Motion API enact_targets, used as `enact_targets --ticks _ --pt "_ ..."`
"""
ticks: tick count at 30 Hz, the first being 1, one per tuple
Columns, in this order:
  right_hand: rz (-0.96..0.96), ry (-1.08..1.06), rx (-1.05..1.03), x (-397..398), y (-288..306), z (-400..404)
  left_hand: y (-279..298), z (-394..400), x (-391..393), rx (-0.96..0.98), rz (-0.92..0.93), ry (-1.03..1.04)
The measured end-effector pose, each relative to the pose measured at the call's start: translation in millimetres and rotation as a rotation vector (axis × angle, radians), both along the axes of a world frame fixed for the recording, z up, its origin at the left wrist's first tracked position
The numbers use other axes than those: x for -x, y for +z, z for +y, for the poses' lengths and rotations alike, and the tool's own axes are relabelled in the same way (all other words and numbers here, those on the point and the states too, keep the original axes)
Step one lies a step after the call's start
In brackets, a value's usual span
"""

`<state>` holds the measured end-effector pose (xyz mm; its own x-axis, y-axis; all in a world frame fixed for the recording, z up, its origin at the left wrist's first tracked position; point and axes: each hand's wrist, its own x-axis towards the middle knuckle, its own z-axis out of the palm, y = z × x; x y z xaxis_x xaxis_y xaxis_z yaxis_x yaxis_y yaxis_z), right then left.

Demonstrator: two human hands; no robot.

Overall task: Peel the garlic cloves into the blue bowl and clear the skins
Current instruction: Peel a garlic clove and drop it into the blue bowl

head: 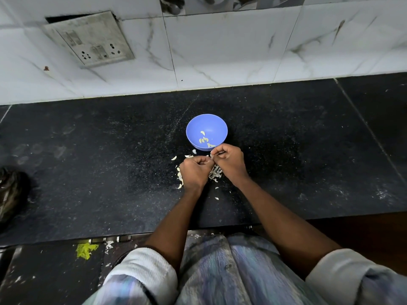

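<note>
Garlic clove (211,156), seemingly pinched between both hands (212,164)

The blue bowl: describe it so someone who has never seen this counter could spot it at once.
Start at the black stone counter below the white tiled wall. Near its middle, just beyond the person's two hands, left hand and right hand, stands the blue bowl. It is the only round, coloured vessel there, with a few pale peeled garlic cloves inside, while the papery skins lie loose on the counter.
</note>
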<state>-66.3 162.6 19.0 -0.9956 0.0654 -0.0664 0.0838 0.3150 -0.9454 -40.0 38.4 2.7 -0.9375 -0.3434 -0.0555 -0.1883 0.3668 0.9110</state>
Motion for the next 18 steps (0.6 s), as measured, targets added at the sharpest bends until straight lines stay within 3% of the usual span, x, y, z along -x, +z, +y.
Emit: enact_targets --ticks 7,13,18 --pt "-0.082 -0.041 0.152 -1.8 -3.9 1.6 -4.2 -1.3 -0.8 0.055 -0.025 -0.042" --pt "-0.191 -0.129 0.427 -3.8 5.5 -0.3 -9.2 -1.0 2.6 -0.077 -0.012 -0.005" --pt "-0.196 -0.133 0.478 -3.5 4.3 0.0 -14.3 -3.0 5.5 -0.122 -0.046 0.001"
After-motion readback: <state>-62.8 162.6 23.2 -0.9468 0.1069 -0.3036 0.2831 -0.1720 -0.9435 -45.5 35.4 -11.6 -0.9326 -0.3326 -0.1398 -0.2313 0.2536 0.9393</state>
